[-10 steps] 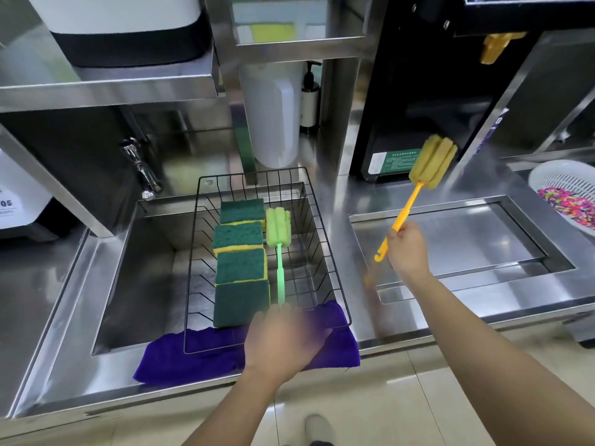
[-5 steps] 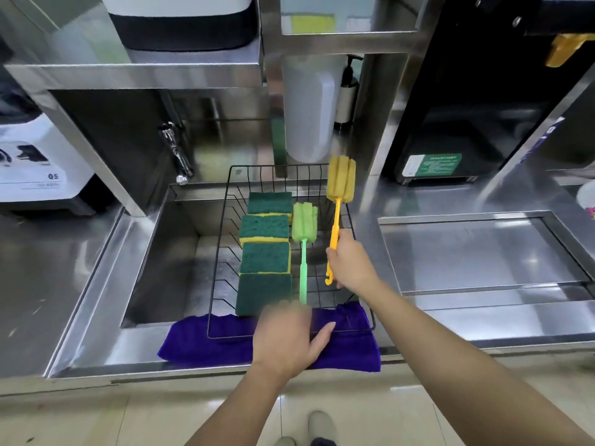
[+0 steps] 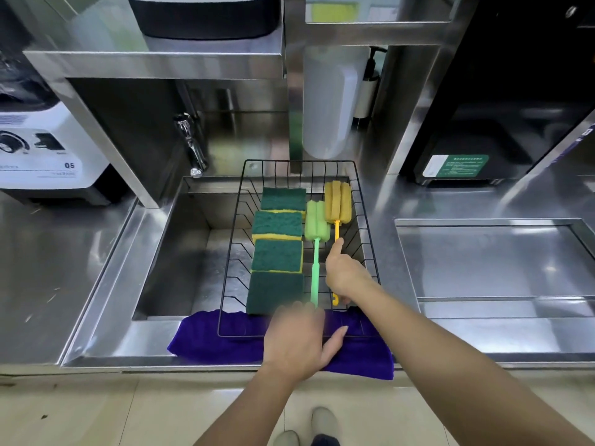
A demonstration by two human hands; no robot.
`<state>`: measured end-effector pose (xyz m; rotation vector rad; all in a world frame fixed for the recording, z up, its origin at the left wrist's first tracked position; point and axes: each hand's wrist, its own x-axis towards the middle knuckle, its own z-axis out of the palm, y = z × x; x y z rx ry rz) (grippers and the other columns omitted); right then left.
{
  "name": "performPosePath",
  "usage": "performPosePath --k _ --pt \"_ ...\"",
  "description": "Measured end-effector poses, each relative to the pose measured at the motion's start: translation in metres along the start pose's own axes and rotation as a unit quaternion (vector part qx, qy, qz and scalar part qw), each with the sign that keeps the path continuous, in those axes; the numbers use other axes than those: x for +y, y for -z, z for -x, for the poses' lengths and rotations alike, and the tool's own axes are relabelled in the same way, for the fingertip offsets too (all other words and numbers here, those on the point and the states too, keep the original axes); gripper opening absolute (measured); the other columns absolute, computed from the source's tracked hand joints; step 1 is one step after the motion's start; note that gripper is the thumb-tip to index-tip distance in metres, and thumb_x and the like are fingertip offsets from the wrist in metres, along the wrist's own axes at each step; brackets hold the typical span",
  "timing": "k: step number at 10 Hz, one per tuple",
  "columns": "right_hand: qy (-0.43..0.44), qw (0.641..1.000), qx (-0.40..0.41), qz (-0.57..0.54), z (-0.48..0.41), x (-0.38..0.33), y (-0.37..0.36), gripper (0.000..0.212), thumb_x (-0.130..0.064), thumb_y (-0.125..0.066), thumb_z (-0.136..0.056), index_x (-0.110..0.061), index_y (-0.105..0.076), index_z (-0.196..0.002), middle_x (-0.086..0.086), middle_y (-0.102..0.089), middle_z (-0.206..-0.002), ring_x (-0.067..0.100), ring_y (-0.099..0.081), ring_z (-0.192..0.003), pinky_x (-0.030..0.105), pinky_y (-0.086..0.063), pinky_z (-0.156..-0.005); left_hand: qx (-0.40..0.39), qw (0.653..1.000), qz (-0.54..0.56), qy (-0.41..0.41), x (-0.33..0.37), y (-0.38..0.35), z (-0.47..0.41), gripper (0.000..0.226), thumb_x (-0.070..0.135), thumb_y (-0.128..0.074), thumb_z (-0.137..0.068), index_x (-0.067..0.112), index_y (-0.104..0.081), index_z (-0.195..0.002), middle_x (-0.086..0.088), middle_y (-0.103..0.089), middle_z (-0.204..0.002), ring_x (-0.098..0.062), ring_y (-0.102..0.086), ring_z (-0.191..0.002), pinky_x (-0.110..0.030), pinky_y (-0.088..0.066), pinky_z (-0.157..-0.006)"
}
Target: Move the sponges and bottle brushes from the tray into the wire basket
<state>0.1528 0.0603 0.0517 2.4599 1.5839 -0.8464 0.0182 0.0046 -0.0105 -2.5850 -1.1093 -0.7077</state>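
Note:
A black wire basket (image 3: pixel 370 252) sits over the sink, its front on a purple cloth (image 3: pixel 206 342). Inside it, several green-and-yellow sponges (image 3: pixel 277 255) lie in a column on the left. A green bottle brush (image 3: pixel 317 249) lies beside them. To its right lies a yellow bottle brush (image 3: pixel 337 202), head toward the back. My right hand (image 3: pixel 346 272) holds the yellow brush's handle down in the basket, forefinger stretched along it. My left hand (image 3: pixel 299 339) rests on the basket's front rim over the cloth, at the green handle's end. The steel tray (image 3: pixel 502 262) on the right holds nothing.
A sink basin (image 3: pixel 180 259) lies under and left of the basket, with a tap (image 3: pixel 193 152) behind it. A white bottle (image 3: pixel 325 101) and pump dispenser stand behind the basket. A white appliance (image 3: pixel 42 149) is at the left, a black machine (image 3: pixel 483 130) at the right.
My right hand carried the yellow brush from above the tray leftward and lowered it into the basket beside the green brush. My left hand stayed at the basket's front.

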Motion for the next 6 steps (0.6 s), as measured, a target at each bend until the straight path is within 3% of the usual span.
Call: performPosePath --k 4,5,6 --pt "-0.045 0.999 0.022 -0.005 -0.002 -0.007 -0.004 0.076 -0.002 -0.05 -0.089 0.003 0.0 -0.147 0.021 -0.057 -0.13 0.037 -0.057 -0.116 0.042 -0.049 -0.087 -0.022 1.0 0.008 -0.006 -0.001 0.003 -0.001 0.05 0.053 -0.042 -0.09 0.014 -0.059 -0.064 -0.001 -0.053 -0.06 -0.021 -0.049 -0.057 -0.03 -0.038 -0.054" --pt "-0.018 0.999 0.034 -0.011 0.003 -0.004 0.018 0.057 -0.01 -0.047 -0.091 -0.004 -0.022 -0.141 0.018 -0.058 -0.126 0.036 -0.057 -0.113 0.038 -0.045 -0.078 -0.025 1.0 0.015 -0.006 -0.003 0.003 -0.004 0.05 0.054 -0.041 -0.091 0.015 -0.059 -0.064 -0.001 -0.053 -0.06 -0.021 -0.05 -0.058 -0.03 -0.039 -0.054" --pt "0.037 0.994 0.059 -0.085 0.015 0.005 0.046 0.04 -0.023 -0.046 -0.093 -0.008 -0.041 -0.13 0.015 -0.063 -0.108 0.03 -0.062 -0.088 0.039 -0.053 -0.077 -0.058 0.997 0.055 0.023 0.002 0.01 0.002 0.051 0.056 -0.039 -0.091 0.017 -0.061 -0.069 0.001 -0.056 -0.063 -0.019 -0.052 -0.06 -0.031 -0.042 -0.056"
